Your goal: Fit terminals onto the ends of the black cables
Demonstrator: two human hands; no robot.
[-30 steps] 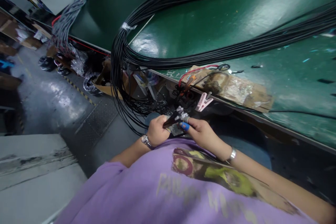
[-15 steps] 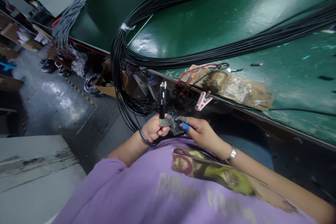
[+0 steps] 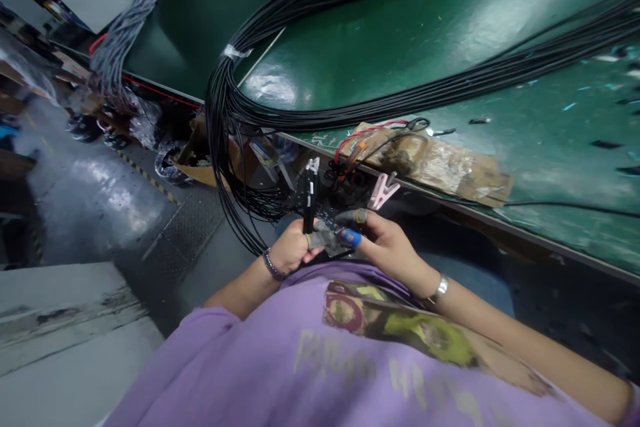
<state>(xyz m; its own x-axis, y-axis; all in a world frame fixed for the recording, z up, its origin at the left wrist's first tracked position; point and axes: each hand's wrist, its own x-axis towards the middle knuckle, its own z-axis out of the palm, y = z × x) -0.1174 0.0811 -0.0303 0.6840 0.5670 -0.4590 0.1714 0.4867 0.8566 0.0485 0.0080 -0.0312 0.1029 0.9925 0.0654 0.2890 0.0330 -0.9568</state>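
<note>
With our left hand (image 3: 295, 247) we grip black cable ends (image 3: 309, 200), their pale tips jutting out beyond that grip, while our right hand (image 3: 387, 247) sits just beside it, thumb and forefinger parted, a pink clip (image 3: 381, 195) just beyond.

Premises observed: a cable workshop. Bundled black cables (image 3: 223, 90) loop over the green tabletop (image 3: 400, 40) at one o'clock; grey wires (image 3: 117, 47), ten; hazard-striped floor marking (image 3: 148, 177), nine.
</note>
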